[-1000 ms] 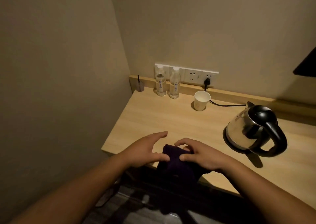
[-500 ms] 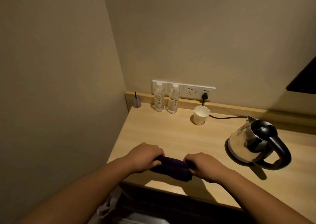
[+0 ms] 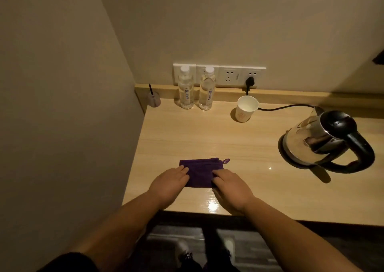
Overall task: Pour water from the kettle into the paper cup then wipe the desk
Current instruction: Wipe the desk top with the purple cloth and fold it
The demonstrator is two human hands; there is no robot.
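A folded purple cloth (image 3: 199, 172) lies flat on the light wooden tabletop (image 3: 245, 147), close to its front edge. Both hands rest on it with fingers laid out flat and grasping nothing: the left hand (image 3: 169, 183) presses the cloth's left end, the right hand (image 3: 230, 186) its right end. A small loop (image 3: 226, 161) sticks out from the cloth's far right corner.

Taking the cloth as the landmark, the paper cup (image 3: 246, 109) stands upright well behind it and a little to the right, near the tabletop's raised back ledge. Its mouth is open; the inside looks pale, and whether it holds water cannot be told. The kettle (image 3: 320, 140) sits on its round base well to the right of the cloth, steel body shiny, black lid closed, black handle pointing right and toward the front. Its cord (image 3: 284, 106) runs behind the cup to a plug (image 3: 250, 82) in the wall socket strip (image 3: 230, 75).

Behind the cloth, against the back ledge, stand two capped clear bottles (image 3: 196, 88) side by side, both filled with clear liquid. Left of them, in the corner, is a small clear cup (image 3: 153, 99) with a dark stick upright in it.
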